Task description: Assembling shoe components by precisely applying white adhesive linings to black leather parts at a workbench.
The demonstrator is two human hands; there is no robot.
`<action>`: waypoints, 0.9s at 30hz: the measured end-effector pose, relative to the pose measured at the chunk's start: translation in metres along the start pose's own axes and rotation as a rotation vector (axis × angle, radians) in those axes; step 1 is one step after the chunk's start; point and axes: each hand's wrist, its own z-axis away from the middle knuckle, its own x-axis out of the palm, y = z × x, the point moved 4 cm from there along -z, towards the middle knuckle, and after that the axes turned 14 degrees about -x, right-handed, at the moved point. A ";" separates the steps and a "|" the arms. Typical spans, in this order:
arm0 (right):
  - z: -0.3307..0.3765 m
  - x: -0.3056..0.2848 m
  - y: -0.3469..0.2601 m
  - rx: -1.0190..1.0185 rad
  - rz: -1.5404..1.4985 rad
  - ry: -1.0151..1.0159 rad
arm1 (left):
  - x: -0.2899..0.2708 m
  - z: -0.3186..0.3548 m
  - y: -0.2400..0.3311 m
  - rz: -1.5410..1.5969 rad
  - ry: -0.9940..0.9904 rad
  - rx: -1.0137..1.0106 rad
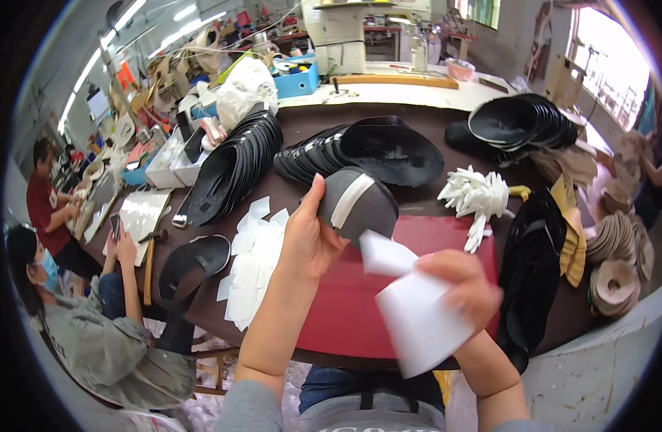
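Observation:
My left hand (309, 241) grips a dark shoe upper (380, 209), holding it raised over the middle of the table with its rounded end up. A pale strip (351, 201) runs along that upper. Close by on the right, my right hand (464, 288) pinches thin white pieces (424, 324), smeared by motion. One white corner overlaps the lower edge of the upper; whether they touch I cannot tell. Beneath both hands lies a red mat (345, 324). Beside my left forearm is a spread of white cut pieces (255, 270).
Nested black uppers (237, 169) stand in rows at the back, with more stacks (388, 151) farther right. White pieces are heaped (475, 194) right of the mat, near black fabric (532, 259). A hammer (150, 266) lies left. A masked person (108, 345) sits there holding a phone.

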 end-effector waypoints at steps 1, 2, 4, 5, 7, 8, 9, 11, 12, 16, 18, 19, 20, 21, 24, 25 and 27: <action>0.003 -0.006 0.008 0.305 -0.070 0.306 | 0.001 0.002 0.003 -0.016 -0.004 -0.005; 0.012 -0.009 0.016 0.616 -0.139 0.608 | 0.002 0.005 0.004 -0.032 -0.006 -0.009; 0.004 -0.003 0.018 0.673 -0.150 0.552 | 0.002 0.018 0.001 -0.177 0.054 0.062; 0.001 -0.003 0.021 0.736 -0.143 0.509 | 0.003 0.024 -0.005 -0.330 0.113 0.115; -0.003 0.000 0.026 0.861 -0.130 0.420 | 0.003 0.035 -0.009 -0.634 0.243 0.219; -0.005 0.004 0.026 0.861 -0.137 0.400 | 0.001 0.040 -0.009 -0.617 0.251 0.227; -0.008 0.010 0.024 0.828 -0.124 0.365 | 0.000 0.045 -0.009 -0.610 0.207 0.217; -0.014 0.017 0.022 0.763 -0.081 0.304 | -0.001 0.049 -0.009 -0.601 0.102 0.190; -0.016 0.021 0.021 0.730 -0.061 0.273 | -0.003 0.051 -0.010 -0.597 0.049 0.177; -0.015 0.043 0.021 0.537 0.060 0.188 | -0.019 0.059 -0.011 -0.475 -0.123 0.110; -0.016 0.049 0.019 0.471 0.101 0.159 | -0.024 0.061 -0.012 -0.433 -0.183 0.089; -0.015 0.052 0.019 0.463 0.097 0.162 | -0.026 0.061 -0.011 -0.392 -0.214 0.093; -0.016 0.053 0.018 0.455 0.095 0.166 | -0.027 0.061 -0.010 -0.352 -0.246 0.097; -0.016 0.055 0.017 0.447 0.092 0.170 | -0.027 0.062 -0.010 -0.312 -0.278 0.101; -0.014 0.056 0.017 0.430 0.097 0.168 | -0.027 0.063 -0.009 -0.308 -0.268 0.096; -0.014 0.055 0.017 0.422 0.102 0.165 | -0.026 0.065 -0.009 -0.347 -0.224 0.087; -0.012 0.054 0.017 0.406 0.112 0.159 | -0.025 0.065 -0.009 -0.425 -0.134 0.068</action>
